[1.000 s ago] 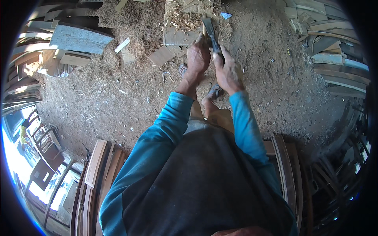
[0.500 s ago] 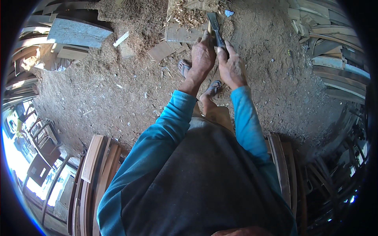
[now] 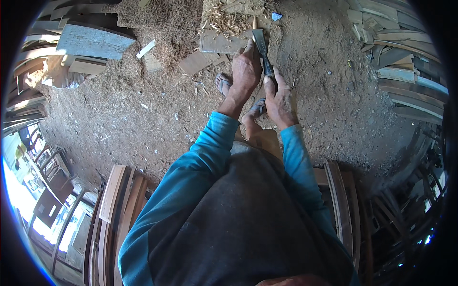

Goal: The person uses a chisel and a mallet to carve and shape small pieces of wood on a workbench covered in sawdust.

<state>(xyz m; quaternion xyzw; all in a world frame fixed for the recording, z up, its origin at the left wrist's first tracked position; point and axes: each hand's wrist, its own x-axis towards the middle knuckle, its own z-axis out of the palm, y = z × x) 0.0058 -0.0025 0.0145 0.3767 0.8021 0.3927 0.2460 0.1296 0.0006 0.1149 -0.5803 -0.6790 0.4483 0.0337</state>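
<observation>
Closely, the right grip (image 3: 282,101) wraps a tool (image 3: 263,53), the left grip (image 3: 246,71) a stick (image 3: 255,22).

Blown-out glare lower left; right side dim; rim bent, black.

A dark, flare-bladed tool (image 3: 262,51) is held aslant, pointed forward; just past its edge, a pale stick (image 3: 255,22) is partly exposed.
</observation>
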